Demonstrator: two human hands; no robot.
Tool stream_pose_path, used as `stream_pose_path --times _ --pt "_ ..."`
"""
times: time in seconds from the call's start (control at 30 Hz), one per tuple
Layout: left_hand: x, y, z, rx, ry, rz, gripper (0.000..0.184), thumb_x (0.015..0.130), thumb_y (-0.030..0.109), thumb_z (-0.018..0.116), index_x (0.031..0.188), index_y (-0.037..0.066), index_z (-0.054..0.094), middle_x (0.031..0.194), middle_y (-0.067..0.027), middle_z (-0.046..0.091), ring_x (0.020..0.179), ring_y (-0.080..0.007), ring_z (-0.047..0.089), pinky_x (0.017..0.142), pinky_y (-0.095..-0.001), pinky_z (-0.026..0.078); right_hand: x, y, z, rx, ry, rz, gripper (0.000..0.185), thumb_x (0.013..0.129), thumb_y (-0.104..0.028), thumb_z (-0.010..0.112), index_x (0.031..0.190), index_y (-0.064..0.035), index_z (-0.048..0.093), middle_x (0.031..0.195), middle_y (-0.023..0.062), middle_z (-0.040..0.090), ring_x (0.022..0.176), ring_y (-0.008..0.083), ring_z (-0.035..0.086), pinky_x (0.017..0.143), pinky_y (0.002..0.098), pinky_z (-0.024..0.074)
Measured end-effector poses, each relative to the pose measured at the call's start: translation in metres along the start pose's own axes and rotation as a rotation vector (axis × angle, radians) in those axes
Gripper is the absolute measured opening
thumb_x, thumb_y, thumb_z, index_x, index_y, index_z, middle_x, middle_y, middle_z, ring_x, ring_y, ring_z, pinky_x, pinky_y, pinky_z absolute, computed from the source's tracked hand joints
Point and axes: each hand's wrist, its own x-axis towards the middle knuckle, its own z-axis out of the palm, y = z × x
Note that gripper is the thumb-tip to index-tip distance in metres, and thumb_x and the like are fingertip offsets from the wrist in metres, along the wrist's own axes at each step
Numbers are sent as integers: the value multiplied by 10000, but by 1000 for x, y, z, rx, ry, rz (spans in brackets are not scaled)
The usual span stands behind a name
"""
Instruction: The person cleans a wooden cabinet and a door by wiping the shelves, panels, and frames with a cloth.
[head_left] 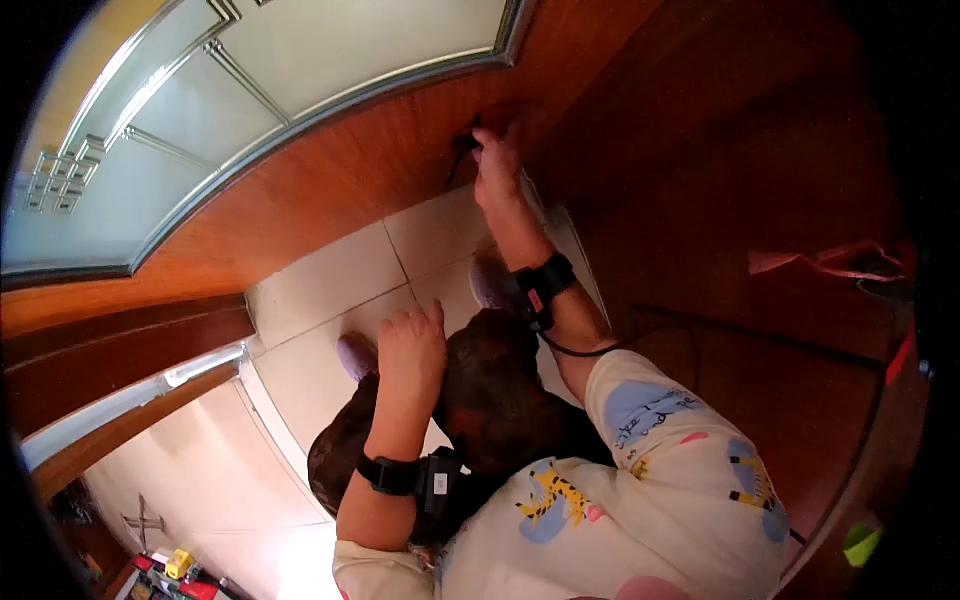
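Observation:
My right hand reaches up to the lower part of a reddish-brown wooden door. Its fingers are at a small dark object on the wood, too dark to make out, and whether they grip it is unclear. Above my knees, my left hand hangs bent at the wrist over the floor, near no object. Its fingers are partly curled, and what lies under them is hidden. Black bands with small devices are strapped round both forearms.
Frosted glass panels with metal trim fill the door's upper part. Dark wood panelling stands at the right, with a red strip on it. Pale tiles lie below. Toys are at the bottom left beyond a threshold.

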Motion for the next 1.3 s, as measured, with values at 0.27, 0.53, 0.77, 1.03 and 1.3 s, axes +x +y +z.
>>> stream_pose_path --times 0.27,0.53,0.77,1.03,1.3 --pt "1 -5 10 -51 -16 5 325 807 137 497 1116 51 556 842 -93 605 808 -249 586 688 -376 440 31 -15 -28 -488 -69 -769 683 908 -132 479 1472 -156 93 1523 92 105 1373 260 170 1098 368 177" --pt "6 3 3 59 -129 -61 379 798 149 505 1160 45 540 969 -146 590 852 -258 544 751 -375 397 127 107 -107 144 -32 -222 421 950 -192 428 1361 -185 339 1321 45 389 1098 233 428 884 350 369" --pt "12 3 2 -24 -145 -44 392 798 140 498 1175 36 530 978 -152 586 870 -265 545 777 -379 405 165 173 -127 146 -142 276 397 941 -319 437 1293 -155 352 1248 70 413 1012 241 465 772 375 441" --pt "11 4 5 -131 -38 8 369 785 117 503 1143 29 518 905 -120 574 844 -256 565 725 -367 437 44 136 -57 8 -95 234 400 933 -216 448 1326 -195 372 1322 21 377 1159 226 395 923 395 378" --pt "12 4 1 -132 -98 -22 394 795 120 492 1177 32 529 919 -125 560 872 -263 550 757 -369 430 158 169 -139 -71 31 288 387 901 -292 476 1243 -122 417 1167 71 461 975 217 460 819 353 401"
